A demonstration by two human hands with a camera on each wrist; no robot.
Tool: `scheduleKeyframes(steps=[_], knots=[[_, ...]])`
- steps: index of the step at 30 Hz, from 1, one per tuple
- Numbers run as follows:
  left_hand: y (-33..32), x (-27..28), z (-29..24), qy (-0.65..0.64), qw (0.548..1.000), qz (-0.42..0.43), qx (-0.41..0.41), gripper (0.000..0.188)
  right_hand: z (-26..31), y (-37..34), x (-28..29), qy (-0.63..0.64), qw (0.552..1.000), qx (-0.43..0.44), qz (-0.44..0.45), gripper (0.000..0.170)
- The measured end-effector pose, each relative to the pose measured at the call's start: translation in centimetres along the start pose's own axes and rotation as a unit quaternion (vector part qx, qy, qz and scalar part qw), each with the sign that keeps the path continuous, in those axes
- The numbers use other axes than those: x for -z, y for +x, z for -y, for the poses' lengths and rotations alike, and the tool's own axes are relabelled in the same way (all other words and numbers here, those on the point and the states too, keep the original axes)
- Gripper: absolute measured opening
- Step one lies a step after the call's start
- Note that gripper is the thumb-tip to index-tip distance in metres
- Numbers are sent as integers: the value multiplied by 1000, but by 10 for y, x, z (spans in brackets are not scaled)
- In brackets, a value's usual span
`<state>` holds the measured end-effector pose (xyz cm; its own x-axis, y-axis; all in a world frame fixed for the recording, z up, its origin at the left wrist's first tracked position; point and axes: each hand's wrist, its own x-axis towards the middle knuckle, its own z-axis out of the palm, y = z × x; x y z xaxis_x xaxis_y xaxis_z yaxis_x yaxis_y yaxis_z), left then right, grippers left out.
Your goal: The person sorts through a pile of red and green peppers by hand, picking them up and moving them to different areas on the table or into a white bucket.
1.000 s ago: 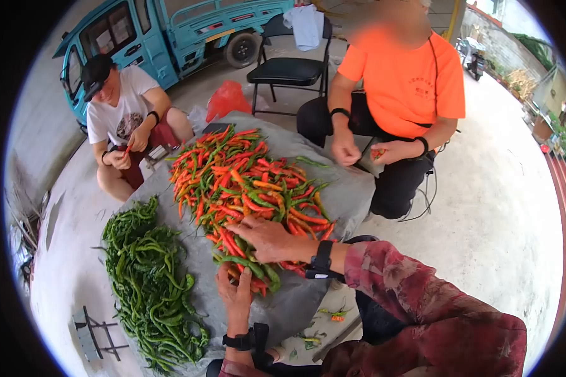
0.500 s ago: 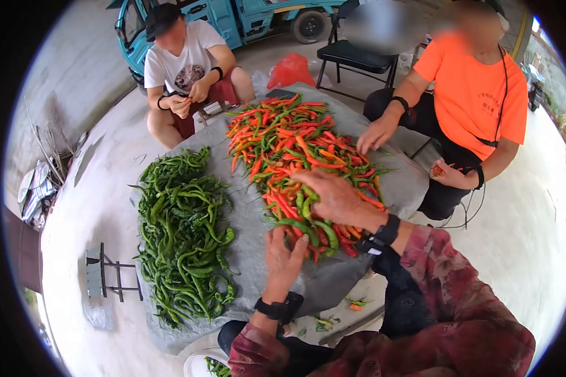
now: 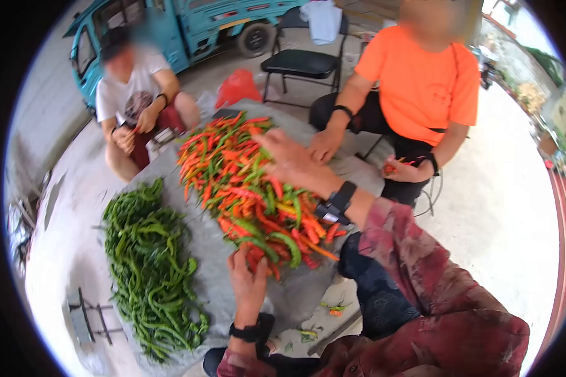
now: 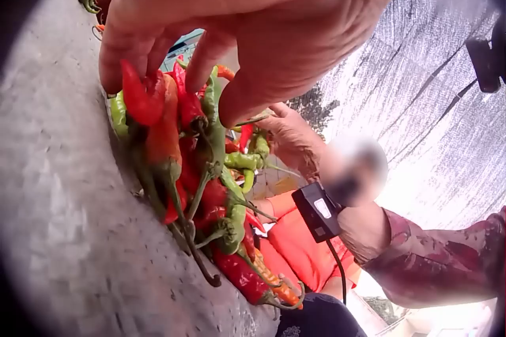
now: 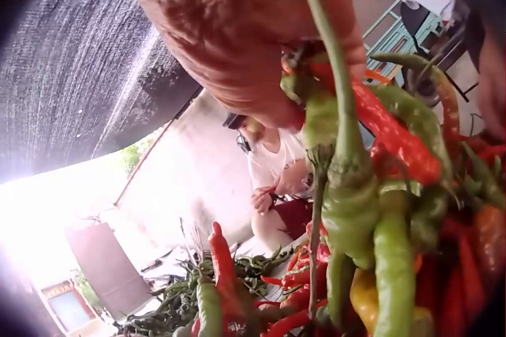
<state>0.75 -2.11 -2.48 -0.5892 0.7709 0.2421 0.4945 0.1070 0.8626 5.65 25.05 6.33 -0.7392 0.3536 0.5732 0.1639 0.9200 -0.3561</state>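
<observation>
Red, orange and green peppers (image 3: 239, 195) lie heaped on a grey sheet (image 3: 201, 239). At the heap's near edge my left hand (image 3: 248, 289) has its fingers and thumb curved round several peppers. The left wrist view shows a red pepper (image 4: 162, 128) by the fingers of that hand (image 4: 253, 29) and a green one (image 4: 212, 120) at its thumb. Farther up, blurred, my right hand (image 3: 295, 166) reaches over the heap with fingers extended. In the right wrist view, green peppers (image 5: 348, 218) stand close below this hand (image 5: 237, 29), partly hiding its fingertips.
Left of the heap lies a long pile of green peppers (image 3: 151, 270). A person in white (image 3: 132, 88) crouches at the far left; a person in orange (image 3: 421, 88) sits at the right, one hand at the sheet. Behind are a black chair (image 3: 302, 63) and a red bag (image 3: 238, 88).
My right hand has moved away from my left, farther up the heap. My left hand stays at its near edge. The person in orange has brought one hand to the sheet. The head view has shifted.
</observation>
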Motion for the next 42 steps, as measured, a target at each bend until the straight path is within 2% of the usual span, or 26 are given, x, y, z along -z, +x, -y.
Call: scheduleKeyframes(steps=[1, 3, 5, 6, 7, 10, 13, 16, 17, 18, 19, 20, 21, 23, 24, 26, 27, 29, 30, 32, 34, 38, 40, 41, 42], knots=[[-1, 1, -1, 16, 1000, -9, 13, 42, 16, -7, 1, -17, 1000, -12, -5, 50], [3, -2, -5, 24, 1000, -12, 9, 42, 36, -21, 0, -161, 980, 91, -77, 44], [-1, 2, -2, 31, 999, -18, 31, 42, 55, -35, 5, -140, 973, 142, -118, 36], [0, 3, 4, 64, 998, -23, -11, 42, 59, -45, -2, -102, 980, 145, -94, 33], [-2, 2, 8, 63, 998, -23, -15, 42, 62, -56, -11, -63, 984, 149, -69, 31], [0, 5, 4, 74, 997, -26, 0, 40, 70, -82, -33, 1, 994, 101, 50, 24], [-1, 9, -3, 114, 993, -33, 2, 39, 63, -83, -41, 28, 993, 61, 101, 25], [5, 9, -14, 93, 994, -14, 53, 38, 47, -76, -45, -16, 993, 52, 100, 29], [6, 10, -14, 96, 995, -5, 31, 39, 41, -75, -45, -24, 997, 56, 56, 23], [4, 13, -12, 104, 994, 6, 18, 39, 39, -69, -35, -49, 996, 23, 68, 20], [3, 12, -9, 99, 995, -5, 16, 39, 30, -65, -36, -67, 995, -5, 68, 22], [3, 10, -8, 100, 995, -16, 15, 39, 17, -63, -37, -116, 993, 23, 26, 28], [4, 11, -10, 76, 997, -14, 5, 39, 11, -61, -34, -101, 992, 54, -52, 28], [2, 7, -10, 76, 996, -19, 43, 40, -3, -64, -37, -106, 992, 68, -10, 28], [1, 9, -11, 56, 995, -26, 79, 40, 16, -64, -41, -82, 993, 84, 2, 28], [4, 8, -8, 67, 995, -31, 71, 41, 53, -74, -15, 80, 995, -41, 33, 37], [3, 8, -5, 80, 995, -31, 52, 41, 64, -80, -15, 85, 995, -39, 39, 37], [3, 7, 0, 85, 994, -40, 46, 40, 81, -88, -18, 170, 965, -96, 175, 55], [2, 6, 4, 89, 994, -43, 35, 40, 84, -93, -24, 99, 974, -67, 194, 72], [3, 4, 8, 88, 995, -43, 20, 39, 91, -96, -30, 67, 974, -51, 208, 76], [2, 4, 13, 68, 996, -40, 48, 38, 93, -99, -40, 37, 974, -25, 221, 82], [3, 5, 12, 47, 997, -51, 33, 36, 96, -98, -57, 56, 982, -20, 179, 77], [3, 4, 10, 62, 996, -55, 44, 35, 98, -93, -60, 57, 970, -56, 229, 65], [3, 5, 8, 63, 996, -52, 44, 35, 96, -93, -61, 58, 970, -58, 229, 65], [4, 6, 5, 50, 996, -46, 50, 34, 94, -92, -62, 88, 978, -64, 180, 59]])
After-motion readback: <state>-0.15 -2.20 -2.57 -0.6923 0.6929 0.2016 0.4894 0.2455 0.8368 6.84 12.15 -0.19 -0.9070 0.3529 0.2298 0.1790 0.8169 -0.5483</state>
